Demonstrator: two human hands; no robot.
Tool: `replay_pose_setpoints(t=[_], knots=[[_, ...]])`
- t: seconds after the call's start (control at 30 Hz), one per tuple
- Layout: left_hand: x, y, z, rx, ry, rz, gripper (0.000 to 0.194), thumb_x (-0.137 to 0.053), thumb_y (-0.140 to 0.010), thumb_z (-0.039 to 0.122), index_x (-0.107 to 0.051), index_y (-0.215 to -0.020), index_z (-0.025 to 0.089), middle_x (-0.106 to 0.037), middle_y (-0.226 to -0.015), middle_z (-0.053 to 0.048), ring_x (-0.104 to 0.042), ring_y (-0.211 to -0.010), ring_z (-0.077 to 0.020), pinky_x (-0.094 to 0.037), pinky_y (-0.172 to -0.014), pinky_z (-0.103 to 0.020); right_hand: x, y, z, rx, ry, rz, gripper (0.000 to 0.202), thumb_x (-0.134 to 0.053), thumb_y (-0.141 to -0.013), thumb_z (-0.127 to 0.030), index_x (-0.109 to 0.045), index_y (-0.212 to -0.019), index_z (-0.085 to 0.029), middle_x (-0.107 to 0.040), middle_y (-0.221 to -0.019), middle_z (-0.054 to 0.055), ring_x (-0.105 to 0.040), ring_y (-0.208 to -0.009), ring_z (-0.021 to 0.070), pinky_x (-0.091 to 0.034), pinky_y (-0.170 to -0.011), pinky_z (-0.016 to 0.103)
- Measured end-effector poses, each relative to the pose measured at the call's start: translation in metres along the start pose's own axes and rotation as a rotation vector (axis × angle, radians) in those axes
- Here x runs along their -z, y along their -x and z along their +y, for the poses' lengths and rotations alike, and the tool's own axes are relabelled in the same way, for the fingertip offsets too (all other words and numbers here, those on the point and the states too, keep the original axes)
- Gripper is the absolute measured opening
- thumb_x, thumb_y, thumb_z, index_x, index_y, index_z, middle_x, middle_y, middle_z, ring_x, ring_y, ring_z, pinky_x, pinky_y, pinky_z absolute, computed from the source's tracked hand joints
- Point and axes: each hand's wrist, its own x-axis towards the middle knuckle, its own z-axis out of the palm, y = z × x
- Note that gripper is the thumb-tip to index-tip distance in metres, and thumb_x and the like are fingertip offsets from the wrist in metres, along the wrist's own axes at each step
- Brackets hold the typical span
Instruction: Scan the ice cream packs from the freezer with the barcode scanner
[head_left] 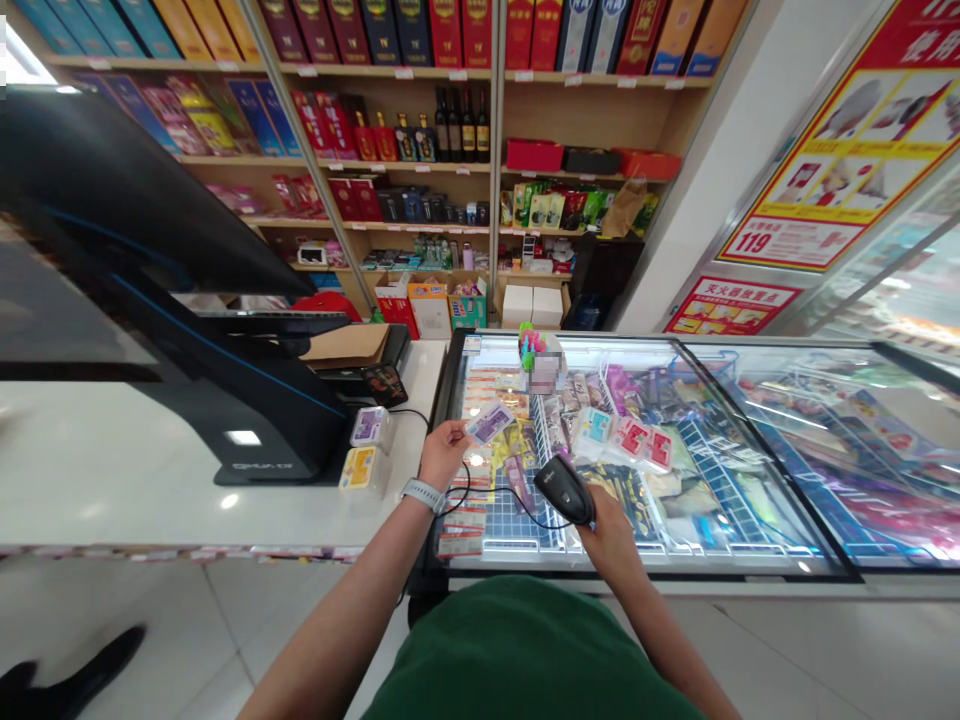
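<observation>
While my left hand (444, 447) pinched a purple packet (489, 423) above the freezer's (750, 580) left edge, my right hand (611, 530) gripped the scanner (566, 487) just beside it, over open glass, the counter (112, 470) lying left.

White surface (112, 470) carries a black till (187, 330), two small boxes, purple (369, 426) and yellow (358, 468), near its edge, cardboard (346, 345) on a black device behind. Beside it, a glass-topped freezer (750, 580); colourful toy (531, 346) and cable (517, 495) lie on the lid.
</observation>
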Motion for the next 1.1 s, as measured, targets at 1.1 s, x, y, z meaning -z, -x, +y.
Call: replay_pose_setpoints(t=[1.1], knots=[[-0.017, -0.01, -0.032, -0.01, 0.035, -0.048, 0.027, -0.066, -0.066, 0.009, -0.067, -0.092, 0.015, -0.072, -0.083, -0.005, -0.067, -0.078, -0.0156, -0.053, -0.079, -0.031, 0.006, 0.004, -0.015, -0.022, 0.014, -0.007, 0.037, -0.049, -0.076, -0.015, -0.055, -0.112, -0.019, -0.063, -0.107, 0.011, -0.059, -0.101, 0.0279, -0.049, -0.089, 0.046]])
